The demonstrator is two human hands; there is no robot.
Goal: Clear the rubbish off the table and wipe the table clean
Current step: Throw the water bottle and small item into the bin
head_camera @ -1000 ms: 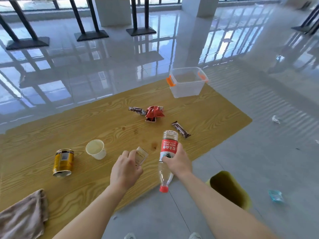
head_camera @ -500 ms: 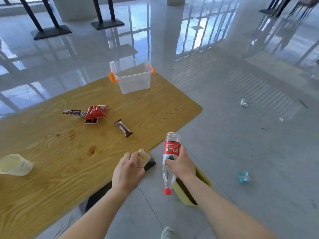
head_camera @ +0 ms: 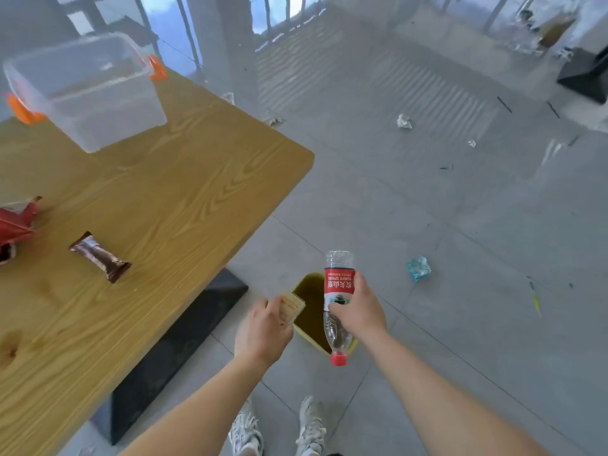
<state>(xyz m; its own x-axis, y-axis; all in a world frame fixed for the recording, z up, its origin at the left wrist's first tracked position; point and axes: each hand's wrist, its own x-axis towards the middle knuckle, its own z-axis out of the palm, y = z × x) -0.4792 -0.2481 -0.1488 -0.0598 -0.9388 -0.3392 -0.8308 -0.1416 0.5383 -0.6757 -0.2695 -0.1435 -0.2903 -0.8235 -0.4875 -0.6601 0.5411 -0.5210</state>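
Head view puts us beside the worktop, arms out over the floor, so we judge the clearing to be underway but far from finished. Our right hand is clenched round a clear plastic bottle with a red label, held cap-down with its red cap nearest us, directly above a yellow-green bin that stands on the floor just off the worktop's black base. Our left hand is closed on a small tan carton, held at the bin's near rim. Neither piece has been let go yet; we take dropping both into the bin to be the step in hand.

Rubbish remaining on the wood: a brown snack wrapper lying flat, and a crumpled red wrapper at the left edge of the frame, with something dark just below it that we cannot identify. Most of the worktop lies outside the frame, so more may be waiting there. No cloth is in sight and the surface shows darker stains near the left edge, so we judge the wiping not begun.

As for containers, the bin's inside looks dark and seems empty as far as we can see, though our hands and the bottle cover part of it. A clear plastic tub with orange clips sits at the far end of the worktop, lidless and apparently holding nothing. Scraps also lie scattered on the floor, among them a teal wrapper and a white crumpled paper.
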